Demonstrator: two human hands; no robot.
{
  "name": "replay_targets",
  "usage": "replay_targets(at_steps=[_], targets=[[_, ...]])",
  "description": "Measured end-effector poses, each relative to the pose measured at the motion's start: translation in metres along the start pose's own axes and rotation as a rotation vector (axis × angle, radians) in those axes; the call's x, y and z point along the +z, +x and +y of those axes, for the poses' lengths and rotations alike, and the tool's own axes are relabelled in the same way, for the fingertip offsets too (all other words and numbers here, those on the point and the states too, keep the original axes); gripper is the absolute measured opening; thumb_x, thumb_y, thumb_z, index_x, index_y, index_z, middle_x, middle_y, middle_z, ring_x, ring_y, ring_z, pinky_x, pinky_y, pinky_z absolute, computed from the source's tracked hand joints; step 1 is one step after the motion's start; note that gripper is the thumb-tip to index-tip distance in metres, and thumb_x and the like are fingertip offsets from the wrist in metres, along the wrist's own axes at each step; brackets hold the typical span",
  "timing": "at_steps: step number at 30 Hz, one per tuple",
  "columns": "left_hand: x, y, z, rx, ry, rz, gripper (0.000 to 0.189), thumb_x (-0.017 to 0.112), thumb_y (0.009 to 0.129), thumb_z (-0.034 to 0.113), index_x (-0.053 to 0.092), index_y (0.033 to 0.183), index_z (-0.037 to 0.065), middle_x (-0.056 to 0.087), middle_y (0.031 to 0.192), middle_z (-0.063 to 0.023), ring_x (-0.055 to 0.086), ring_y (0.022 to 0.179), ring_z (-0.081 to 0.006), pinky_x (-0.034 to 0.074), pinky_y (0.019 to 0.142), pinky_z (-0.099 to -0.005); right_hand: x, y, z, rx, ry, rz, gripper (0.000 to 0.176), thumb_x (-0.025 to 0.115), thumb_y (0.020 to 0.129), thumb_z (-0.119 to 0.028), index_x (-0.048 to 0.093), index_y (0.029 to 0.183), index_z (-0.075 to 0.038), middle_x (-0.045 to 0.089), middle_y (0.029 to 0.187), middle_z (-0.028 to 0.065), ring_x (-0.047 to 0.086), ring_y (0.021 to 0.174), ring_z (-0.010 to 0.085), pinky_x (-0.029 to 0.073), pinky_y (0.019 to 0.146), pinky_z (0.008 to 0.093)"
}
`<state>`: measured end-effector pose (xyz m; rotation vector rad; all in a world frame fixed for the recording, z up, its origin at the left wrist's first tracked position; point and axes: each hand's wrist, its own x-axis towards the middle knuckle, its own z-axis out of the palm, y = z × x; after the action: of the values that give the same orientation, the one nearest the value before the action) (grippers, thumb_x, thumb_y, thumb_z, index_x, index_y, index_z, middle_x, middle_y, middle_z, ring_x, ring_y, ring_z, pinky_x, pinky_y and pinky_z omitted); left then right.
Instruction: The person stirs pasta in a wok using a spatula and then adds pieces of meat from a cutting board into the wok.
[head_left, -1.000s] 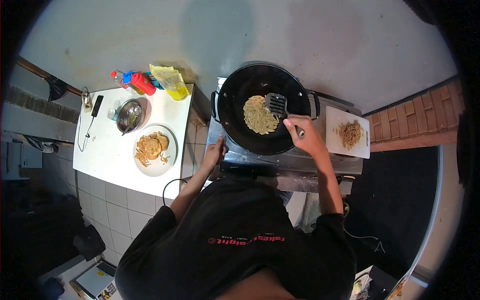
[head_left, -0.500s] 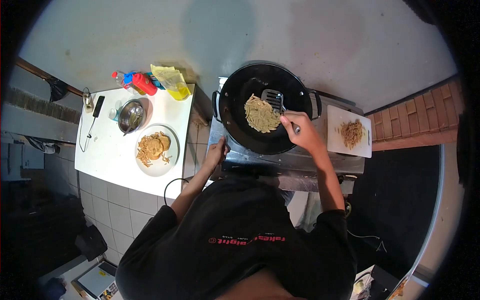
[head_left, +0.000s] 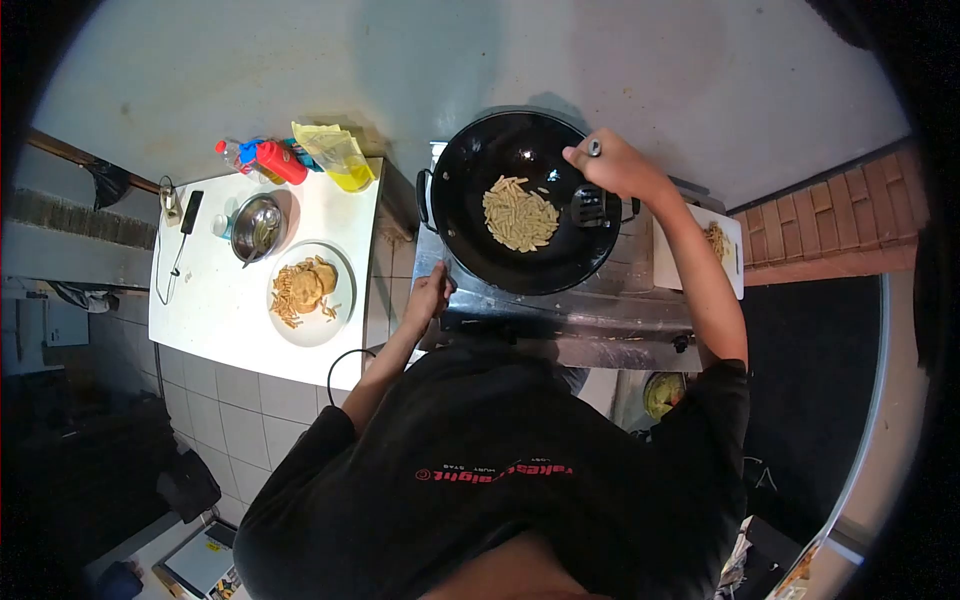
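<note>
Pale strips [head_left: 520,220]: heaped loosely near the middle of the wok [head_left: 527,276], with a stray piece just beside on the far side. Judged step: turning and spreading strips in the wok.

Slotted spatula [head_left: 590,207]: inside the wok by the right wall, apart from the heap. Right hand [head_left: 622,168]: fingers closed round the handle. Called for, as judged: a low, sideways approach to the heap, with blade angled to suit the curved floor and strips kept inside the rim.

Left hand [head_left: 429,294]: at the left edge of the stove [head_left: 590,318], fingers bent; cannot tell if gripping.

Edges: raised rim all round the strips; loop handles left and right, the right one near the blade. Room for sweeping: dark wok floor on every side of the heap, widest toward the wall [head_left: 300,80]. To the right, white board [head_left: 668,265] with brown strips [head_left: 719,241], partly behind the right forearm. To the left, past a gap, desk [head_left: 200,310] with filled plate [head_left: 345,295] and metal bowl [head_left: 243,232].
</note>
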<state>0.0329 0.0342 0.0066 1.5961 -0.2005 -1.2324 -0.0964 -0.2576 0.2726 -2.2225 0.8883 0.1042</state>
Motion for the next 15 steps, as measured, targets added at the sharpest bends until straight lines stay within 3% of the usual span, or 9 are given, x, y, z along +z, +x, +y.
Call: replay_targets(at_steps=[3,6,11,15], targets=[[-0.001,0.002,-0.005,0.034,-0.005,-0.001,0.062,0.043,0.095,0.059,0.048,0.054,0.012,0.037,0.044,0.0021,0.031,0.034,-0.0095,0.018,0.037,-0.0263,0.019,0.021,0.021,-0.131,-0.073,0.046,0.047,0.053,0.093,-0.028,0.042,0.054,-0.006,0.038,0.045,0.0026,0.038,0.036,0.0140,0.034,0.038,0.0348],[-0.001,0.007,-0.009,0.035,-0.017,-0.004,0.061,0.044,0.094,0.059,0.047,0.055,0.012,0.037,0.045,0.0029,0.029,0.034,-0.0089,0.017,0.036,-0.0262,0.022,0.019,0.013,0.004,0.176,-0.161,0.047,0.055,0.093,-0.032,0.042,0.053,-0.010,0.038,0.046,-0.0009,0.034,0.035,0.0112,0.030,0.033,0.0305],[0.000,0.004,-0.009,0.037,-0.022,0.008,0.062,0.044,0.094,0.060,0.046,0.055,0.012,0.036,0.044,0.0029,0.029,0.034,-0.0089,0.017,0.036,-0.0258,0.005,0.009,0.007,-0.040,0.249,-0.075,0.049,0.053,0.094,-0.029,0.039,0.051,-0.010,0.035,0.045,-0.0021,0.032,0.035,0.0099,0.029,0.033,0.0294],[-0.001,0.003,-0.002,0.006,0.002,-0.008,0.062,0.043,0.095,0.058,0.047,0.054,0.012,0.037,0.044,0.0031,0.031,0.035,-0.0087,0.018,0.037,-0.0256,-0.007,0.015,0.018,-0.157,0.086,-0.030,0.051,0.053,0.095,-0.028,0.038,0.051,-0.006,0.032,0.045,-0.0021,0.033,0.037,0.0111,0.030,0.038,0.0330]])
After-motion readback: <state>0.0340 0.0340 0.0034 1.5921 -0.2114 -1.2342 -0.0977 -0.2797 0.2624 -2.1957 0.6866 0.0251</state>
